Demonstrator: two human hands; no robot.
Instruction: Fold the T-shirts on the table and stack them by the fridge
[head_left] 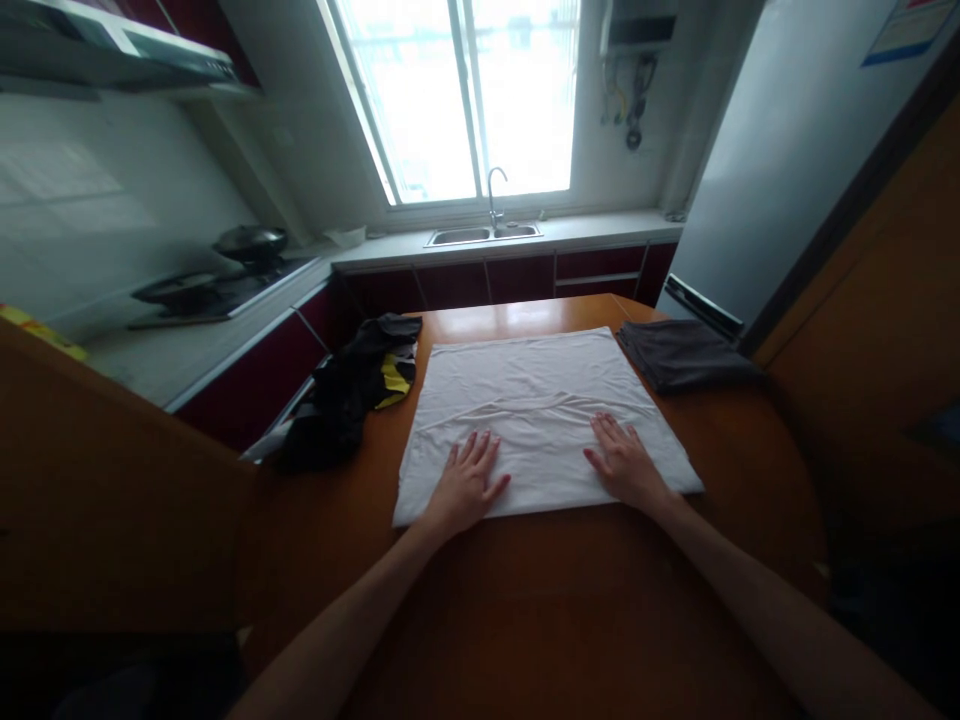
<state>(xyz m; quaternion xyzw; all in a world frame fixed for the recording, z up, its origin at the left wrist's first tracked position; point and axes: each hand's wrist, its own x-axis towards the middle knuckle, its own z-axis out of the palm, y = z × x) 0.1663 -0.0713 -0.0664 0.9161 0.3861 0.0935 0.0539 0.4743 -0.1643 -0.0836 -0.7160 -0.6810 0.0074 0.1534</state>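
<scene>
A white garment, which looks like a folded T-shirt (525, 370), lies spread on the wooden table. Its near part is folded over, and the edge of that layer runs across the middle with a few wrinkles. My left hand (466, 485) rests flat on the near left part of the cloth, fingers spread. On the near right part lies my right hand (624, 462), also flat with the fingers apart. Neither hand grips the fabric.
The round wooden table (540, 600) carries a heap of black and yellow clothes (352, 390) at left and a folded dark grey cloth (686, 353) at right. Beyond stand a counter with a sink (461, 236), a stove with a pan (251, 243), and a fridge (772, 170).
</scene>
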